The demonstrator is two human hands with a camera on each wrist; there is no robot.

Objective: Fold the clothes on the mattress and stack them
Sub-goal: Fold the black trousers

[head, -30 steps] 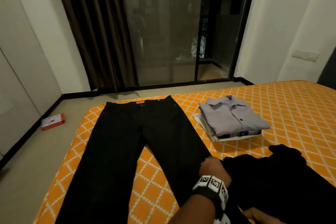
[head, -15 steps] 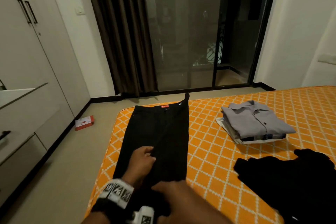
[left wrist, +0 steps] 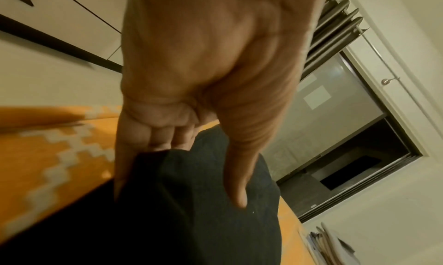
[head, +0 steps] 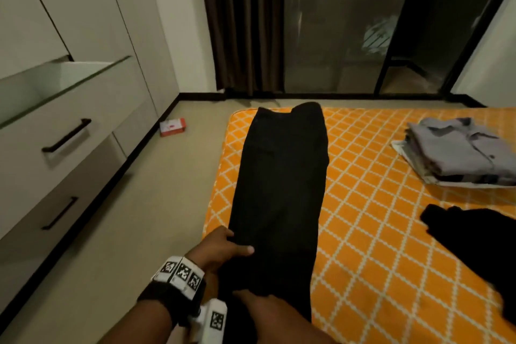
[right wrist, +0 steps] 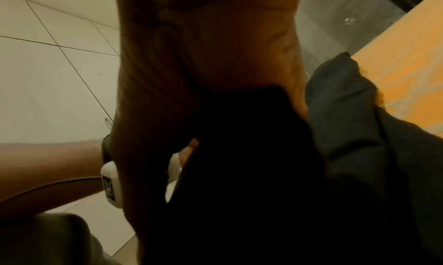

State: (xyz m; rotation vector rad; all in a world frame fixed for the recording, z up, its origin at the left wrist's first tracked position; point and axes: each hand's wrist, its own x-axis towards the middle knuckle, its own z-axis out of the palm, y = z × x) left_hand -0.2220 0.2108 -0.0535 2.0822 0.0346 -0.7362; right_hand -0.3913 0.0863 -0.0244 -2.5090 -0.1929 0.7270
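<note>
Black trousers (head: 279, 190) lie folded lengthwise, one leg over the other, along the left edge of the orange patterned mattress (head: 377, 232). My left hand (head: 227, 247) grips their left edge, thumb on top and fingers underneath; the left wrist view shows the same pinch by this hand (left wrist: 179, 189) on the cloth (left wrist: 203, 221). Nearer to me, my right hand (head: 251, 297) holds the trousers' lower part with its fingers buried in the dark fabric (right wrist: 263, 155). A stack of folded shirts (head: 460, 153) sits at the far right. Another black garment (head: 474, 248) lies unfolded at the right.
White wardrobe drawers stand at the left, the upper drawer (head: 69, 86) pulled open. A small red and white box (head: 172, 126) lies on the floor beside the mattress corner. A dark curtain (head: 245, 22) and glass sliding doors (head: 349, 22) are behind.
The trousers lay spread with legs apart; one leg has been brought over the other. Both hands have shifted to the left edge, and my view has turned left.
</note>
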